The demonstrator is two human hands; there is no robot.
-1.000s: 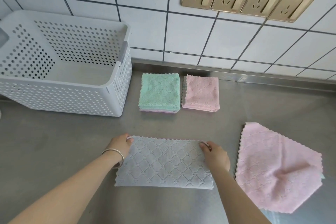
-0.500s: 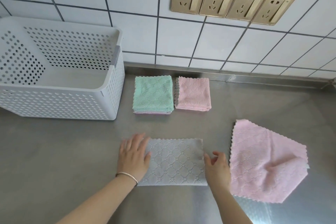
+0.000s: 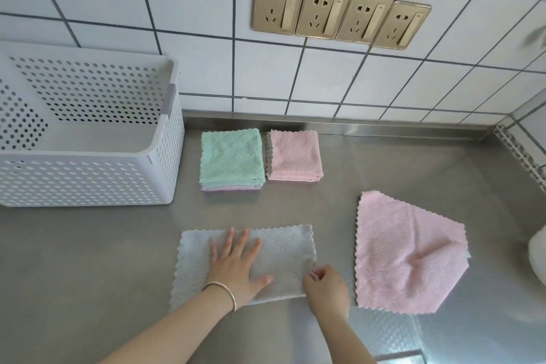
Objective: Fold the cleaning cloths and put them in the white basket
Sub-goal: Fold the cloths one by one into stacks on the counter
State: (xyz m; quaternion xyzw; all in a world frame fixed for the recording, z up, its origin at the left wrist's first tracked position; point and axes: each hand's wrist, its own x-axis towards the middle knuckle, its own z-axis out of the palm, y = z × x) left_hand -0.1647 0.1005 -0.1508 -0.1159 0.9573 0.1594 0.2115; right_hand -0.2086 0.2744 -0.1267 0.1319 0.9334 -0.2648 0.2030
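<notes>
Steel counter (image 3: 88,245) fills my view, with the white basket (image 3: 165,162) at its back left and two folded stacks beside it. Nearer, I see a pink cloth (image 3: 407,251) lying loose on the right, well apart from the grey cloth (image 3: 283,251) in front. On that grey cloth my left hand (image 3: 236,263) presses flat, fingers spread wide, and my right hand (image 3: 326,287) pinches its right edge.

Bare counter (image 3: 88,245) separates white basket (image 3: 159,174) from folded stacks (image 3: 232,159).

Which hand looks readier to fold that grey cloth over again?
Probably the right hand: it pinches the grey cloth at its right edge, ready to lift it across. The left hand lies flat on the cloth, pinning it down.
</notes>
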